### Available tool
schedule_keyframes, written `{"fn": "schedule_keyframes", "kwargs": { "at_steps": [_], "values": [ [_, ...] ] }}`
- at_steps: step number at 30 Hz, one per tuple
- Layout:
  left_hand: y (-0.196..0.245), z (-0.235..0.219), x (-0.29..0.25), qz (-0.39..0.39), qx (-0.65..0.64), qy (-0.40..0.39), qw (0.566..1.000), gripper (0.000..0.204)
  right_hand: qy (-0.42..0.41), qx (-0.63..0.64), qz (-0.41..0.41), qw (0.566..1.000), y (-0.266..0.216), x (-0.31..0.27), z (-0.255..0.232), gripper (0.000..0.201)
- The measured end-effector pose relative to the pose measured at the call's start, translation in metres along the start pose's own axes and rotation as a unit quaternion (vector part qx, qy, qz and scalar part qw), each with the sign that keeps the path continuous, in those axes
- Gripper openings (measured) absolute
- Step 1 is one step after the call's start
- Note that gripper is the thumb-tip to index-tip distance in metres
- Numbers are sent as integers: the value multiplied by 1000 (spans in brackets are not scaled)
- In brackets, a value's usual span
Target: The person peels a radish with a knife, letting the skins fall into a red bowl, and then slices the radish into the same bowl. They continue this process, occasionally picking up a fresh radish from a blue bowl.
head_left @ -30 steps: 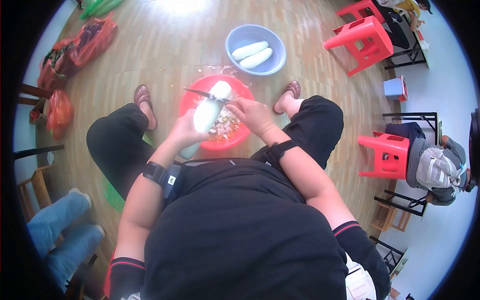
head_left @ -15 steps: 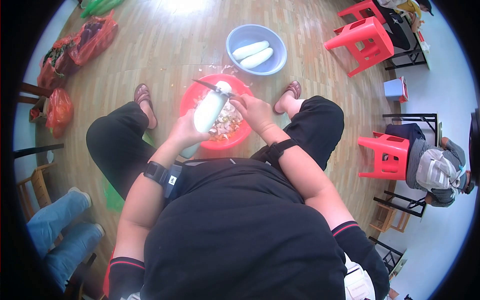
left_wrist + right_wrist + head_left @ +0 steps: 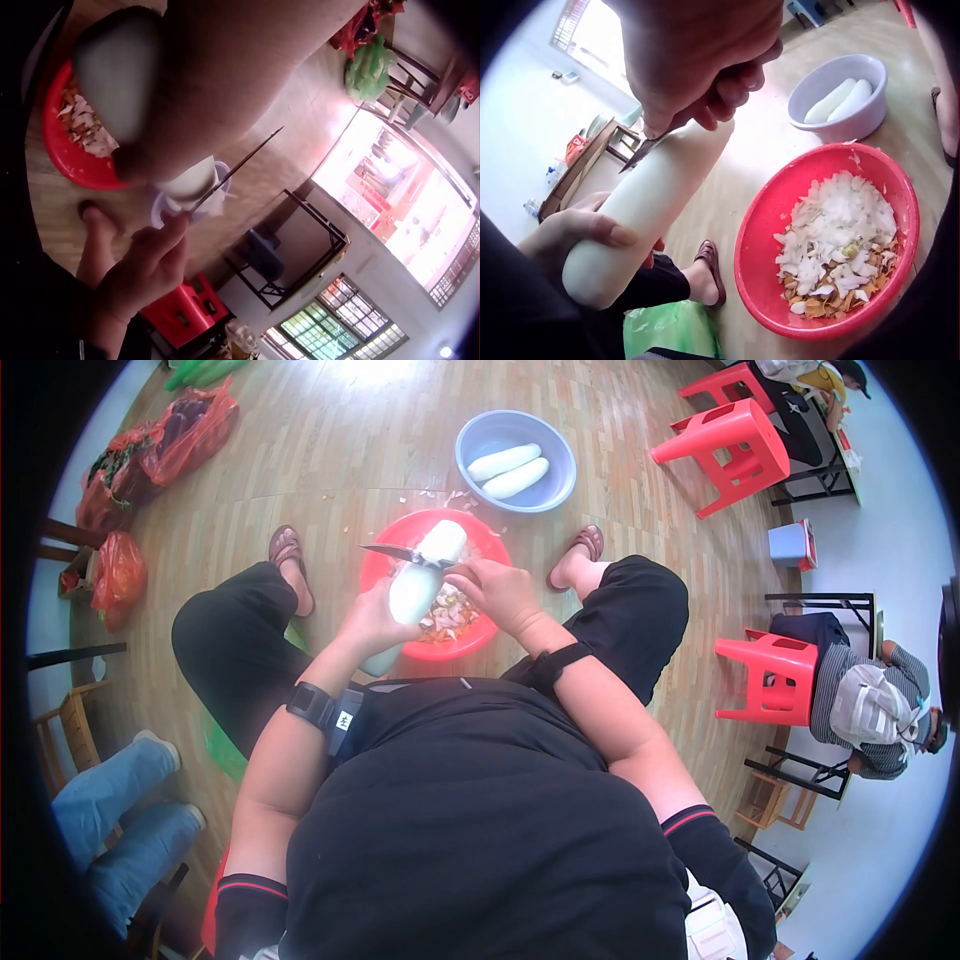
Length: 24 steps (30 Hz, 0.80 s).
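A long peeled white radish (image 3: 412, 598) slants over the red basin (image 3: 759, 262), its far end pointing away from the body. My left hand (image 3: 372, 624) grips its nearer half, thumb on top, fingers wrapping underneath in the right wrist view. Farther along, my right hand (image 3: 502, 596) holds a knife (image 3: 388, 551) by its handle, which the fingers mostly hide. The pointed blade lies crosswise on the radish's upper side. Below, white peelings (image 3: 844, 206) and orange-brown peelings (image 3: 821, 308) fill part of the basin.
A pale blue basin (image 3: 512, 428) with two white radishes (image 3: 515, 478) stands beyond the red one. Scraps lie on the floor between them. Red stools (image 3: 765, 675) and seated people are at the right, red bags of vegetables (image 3: 190, 435) at the left. A green bag (image 3: 671, 330) lies near one foot.
The knife first moved up to the radish's far end, then came back along it toward the body. My left hand keeps its grip in nearly the same place.
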<state>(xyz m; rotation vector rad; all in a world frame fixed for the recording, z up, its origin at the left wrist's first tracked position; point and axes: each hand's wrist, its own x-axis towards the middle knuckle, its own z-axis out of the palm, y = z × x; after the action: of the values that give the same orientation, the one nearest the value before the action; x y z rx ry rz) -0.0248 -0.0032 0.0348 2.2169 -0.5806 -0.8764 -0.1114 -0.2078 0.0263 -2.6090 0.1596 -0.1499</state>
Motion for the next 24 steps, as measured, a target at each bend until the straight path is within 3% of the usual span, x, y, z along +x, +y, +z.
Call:
{"fn": "schedule_keyframes", "kwargs": {
  "at_steps": [2,6,8,12,14,15,17,19,21,22,24],
  "values": [
    [-2,1,1,8,-9,1,1000,71,31,7,-22,999,4,1,-1,36],
    [-2,3,3,23,-22,4,999,70,28,-22,-16,999,10,1,0,36],
    [0,2,3,22,-22,0,1000,69,-7,-72,8,997,10,1,-3,26],
    [-7,5,6,17,-29,-2,999,67,6,-44,-16,999,9,2,-9,29],
    [-5,3,5,13,-27,-7,1000,67,86,-42,38,995,23,4,-7,35],
    [-4,2,5,8,-24,-11,1000,66,86,-42,38,995,28,4,-9,35],
    [-5,1,3,11,-23,-7,1000,66,56,-68,99,991,37,4,-14,33],
    [-7,1,5,15,-21,-4,1000,65,35,-43,99,994,28,2,-17,33],
    [-10,3,6,15,-19,-6,1000,72,33,3,29,999,14,0,-11,34],
    [-9,3,5,15,-20,-5,1000,72,-33,4,34,999,3,-1,-17,28],
    [-4,-1,3,-1,-21,-18,1000,75,-34,6,23,999,-2,-1,-12,28]
  ]
}}
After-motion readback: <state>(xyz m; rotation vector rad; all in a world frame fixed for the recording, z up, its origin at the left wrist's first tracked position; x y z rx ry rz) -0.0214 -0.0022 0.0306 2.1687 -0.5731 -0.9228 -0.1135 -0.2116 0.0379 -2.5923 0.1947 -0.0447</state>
